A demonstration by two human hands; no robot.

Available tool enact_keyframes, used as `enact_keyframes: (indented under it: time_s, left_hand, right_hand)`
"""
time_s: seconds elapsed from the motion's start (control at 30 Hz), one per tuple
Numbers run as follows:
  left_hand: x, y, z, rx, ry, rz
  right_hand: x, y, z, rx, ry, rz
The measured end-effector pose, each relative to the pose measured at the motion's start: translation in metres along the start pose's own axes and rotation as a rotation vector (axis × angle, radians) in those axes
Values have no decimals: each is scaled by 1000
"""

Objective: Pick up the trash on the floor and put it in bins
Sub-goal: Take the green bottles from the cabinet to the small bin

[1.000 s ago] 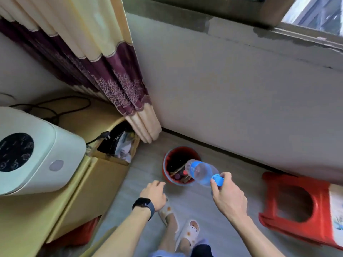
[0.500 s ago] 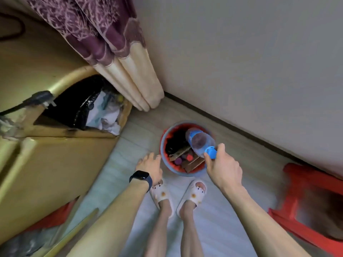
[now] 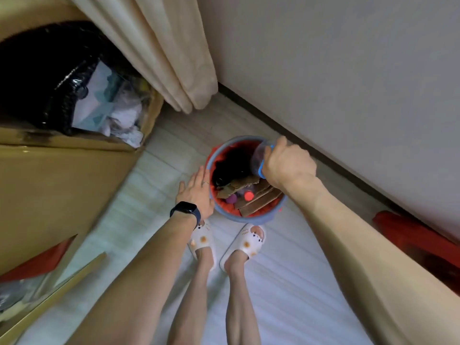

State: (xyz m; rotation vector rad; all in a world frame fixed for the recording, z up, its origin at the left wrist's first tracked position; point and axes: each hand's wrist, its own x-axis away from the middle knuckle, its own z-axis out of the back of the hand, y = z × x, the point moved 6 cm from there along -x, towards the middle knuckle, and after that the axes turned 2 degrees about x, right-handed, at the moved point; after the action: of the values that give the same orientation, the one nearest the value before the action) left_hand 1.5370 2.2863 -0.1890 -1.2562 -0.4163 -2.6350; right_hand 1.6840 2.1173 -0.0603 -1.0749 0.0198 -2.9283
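My right hand (image 3: 288, 165) is curled round the cap end of the bottle (image 3: 257, 158). Its long axis tips down from my grip into the bin (image 3: 249, 219) directly beneath. My left hand (image 3: 196, 192), fingers straight, lies just beside the rim.

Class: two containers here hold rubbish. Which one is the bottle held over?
The round blue-rimmed bin with the red liner: the right hand grips the bottle above it. The cardboard box with the black bag stands apart, to its left.

right grip (image 3: 288, 163) now lower, bottle (image 3: 257, 158) tipped inside bin (image 3: 240, 218) rim, left grip (image 3: 196, 192) moved up beside bin
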Motion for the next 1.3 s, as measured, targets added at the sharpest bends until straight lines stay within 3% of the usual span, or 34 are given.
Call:
enact_keyframes:
  time_s: [0.2,0.4,0.57,0.73,0.9,1.07,1.2,1.3]
  left_hand:
    - [-18,1,-6,-34,-67,-36]
    - [-20,0,-21,-83,-47,-24]
    - [-28,-1,-30,-172,38,-32]
    - [-28,-2,-37,-260,83,-58]
    - [-29,-2,-38,-254,64,-22]
    - [-22,9,-31,-272,18,19]
    - [-21,12,-25,-215,63,18]
    - [-13,15,-34,-175,115,-14]
  right_hand:
    - [-25,-7,-26,29,-140,-39]
    - [-36,46,-78,125,-247,-42]
    - [-19,47,-127,-93,-130,-80]
    - [-53,40,-154,-142,-103,-106]
    - [-81,65,-152,-136,-49,-14]
    - [-52,74,-159,-417,-1,-108]
    - [-11,94,-170,-708,154,-240]
    - [24,114,-205,-759,31,-399]
